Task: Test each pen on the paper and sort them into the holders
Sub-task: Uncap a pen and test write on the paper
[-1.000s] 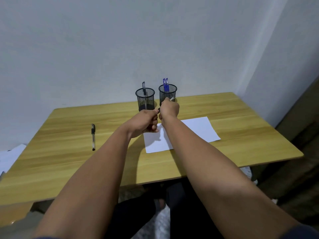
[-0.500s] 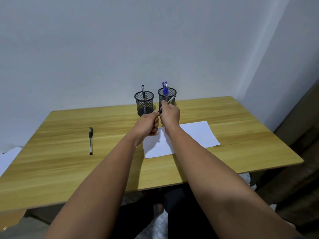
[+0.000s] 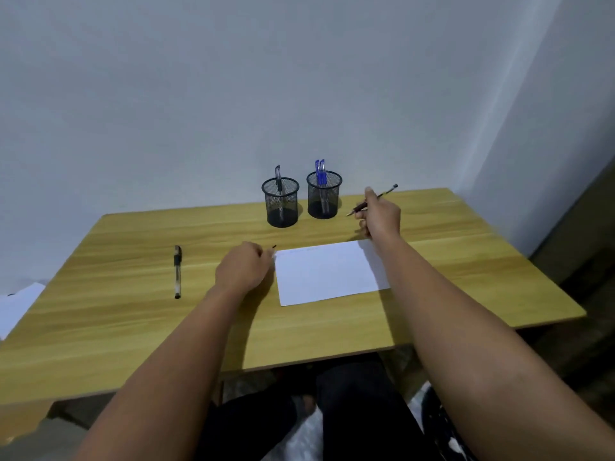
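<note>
My right hand (image 3: 380,212) holds an uncapped pen (image 3: 382,195) above the table, right of the two black mesh holders, its tip pointing left. My left hand (image 3: 244,268) grips the pen cap (image 3: 273,247), resting at the left edge of the white paper (image 3: 327,272). The left holder (image 3: 281,202) has one black pen in it. Two blue pens stand in the right holder (image 3: 324,198). A capped black pen (image 3: 177,271) lies on the table at the left.
The wooden table (image 3: 432,281) stands against a grey wall and a corner at the right. White sheets (image 3: 16,306) lie beyond the table's left edge. My legs show below the front edge.
My hands have pulled apart: the right moved right with the pen, the left moved down and left with the cap. The paper lies uncovered.
</note>
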`<state>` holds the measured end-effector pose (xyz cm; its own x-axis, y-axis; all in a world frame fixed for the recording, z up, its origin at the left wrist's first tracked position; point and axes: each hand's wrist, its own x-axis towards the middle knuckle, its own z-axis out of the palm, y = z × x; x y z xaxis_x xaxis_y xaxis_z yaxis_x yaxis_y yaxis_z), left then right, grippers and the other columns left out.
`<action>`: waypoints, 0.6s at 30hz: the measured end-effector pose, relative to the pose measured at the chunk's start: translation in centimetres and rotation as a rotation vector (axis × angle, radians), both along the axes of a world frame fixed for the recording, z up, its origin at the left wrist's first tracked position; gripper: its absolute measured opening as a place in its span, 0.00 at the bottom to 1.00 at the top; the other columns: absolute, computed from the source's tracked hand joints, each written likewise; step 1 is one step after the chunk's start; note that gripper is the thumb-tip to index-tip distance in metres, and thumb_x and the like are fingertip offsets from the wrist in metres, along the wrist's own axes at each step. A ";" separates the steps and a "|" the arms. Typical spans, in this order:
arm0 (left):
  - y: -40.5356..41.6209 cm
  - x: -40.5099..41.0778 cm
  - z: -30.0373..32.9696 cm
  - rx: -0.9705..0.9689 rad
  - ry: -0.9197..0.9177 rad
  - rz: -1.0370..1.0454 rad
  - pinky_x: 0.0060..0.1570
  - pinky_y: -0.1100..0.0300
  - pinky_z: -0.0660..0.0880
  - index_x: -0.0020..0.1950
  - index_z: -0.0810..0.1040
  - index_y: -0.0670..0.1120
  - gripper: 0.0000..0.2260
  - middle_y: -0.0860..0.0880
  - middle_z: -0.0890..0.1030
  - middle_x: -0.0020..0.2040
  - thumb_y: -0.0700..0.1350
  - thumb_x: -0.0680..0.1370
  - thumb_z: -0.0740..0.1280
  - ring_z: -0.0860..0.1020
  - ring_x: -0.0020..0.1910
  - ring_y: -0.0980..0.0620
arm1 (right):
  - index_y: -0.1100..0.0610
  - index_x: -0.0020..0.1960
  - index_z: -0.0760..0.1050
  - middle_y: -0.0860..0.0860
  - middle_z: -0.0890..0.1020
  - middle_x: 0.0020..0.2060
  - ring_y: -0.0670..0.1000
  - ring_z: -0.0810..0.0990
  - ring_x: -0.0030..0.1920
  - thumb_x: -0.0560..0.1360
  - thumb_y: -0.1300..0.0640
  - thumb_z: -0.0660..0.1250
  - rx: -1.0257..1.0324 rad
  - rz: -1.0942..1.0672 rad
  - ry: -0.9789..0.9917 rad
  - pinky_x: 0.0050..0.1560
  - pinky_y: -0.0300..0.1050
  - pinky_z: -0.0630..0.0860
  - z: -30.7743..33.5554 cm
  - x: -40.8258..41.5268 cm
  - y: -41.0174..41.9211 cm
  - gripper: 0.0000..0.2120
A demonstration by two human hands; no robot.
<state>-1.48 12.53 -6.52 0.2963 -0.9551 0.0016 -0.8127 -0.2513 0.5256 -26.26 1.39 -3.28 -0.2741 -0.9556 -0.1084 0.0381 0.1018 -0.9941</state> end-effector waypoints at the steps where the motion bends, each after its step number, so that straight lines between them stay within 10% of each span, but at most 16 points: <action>1: -0.3 0.5 -0.3 -0.015 -0.098 0.027 0.39 0.54 0.71 0.41 0.81 0.46 0.17 0.47 0.81 0.40 0.55 0.82 0.61 0.77 0.42 0.42 | 0.59 0.40 0.79 0.49 0.81 0.24 0.45 0.69 0.18 0.85 0.48 0.67 -0.004 0.019 -0.012 0.20 0.34 0.64 -0.3 -0.5 0.3 0.20; 11: -1.6 3.0 -2.5 -0.177 -0.517 0.031 0.49 0.46 0.76 0.58 0.83 0.47 0.15 0.44 0.79 0.56 0.53 0.81 0.62 0.76 0.54 0.40 | 0.58 0.44 0.78 0.60 0.86 0.37 0.49 0.76 0.24 0.84 0.57 0.70 -0.074 0.173 0.015 0.26 0.38 0.74 -1.9 0.1 0.9 0.11; 18: -1.3 0.3 -3.9 -0.314 -0.364 -0.495 0.61 0.48 0.73 0.66 0.80 0.50 0.24 0.51 0.78 0.68 0.62 0.80 0.57 0.74 0.65 0.46 | 0.63 0.47 0.79 0.60 0.83 0.35 0.51 0.75 0.27 0.84 0.62 0.68 -0.019 0.290 -0.070 0.27 0.42 0.73 -5.2 2.6 0.6 0.08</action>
<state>-1.15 11.25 -10.45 -0.2465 -0.9159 0.3167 -0.9311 0.3144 0.1847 -23.67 1.95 -8.52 0.0184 -0.9949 -0.0987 0.0786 0.0998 -0.9919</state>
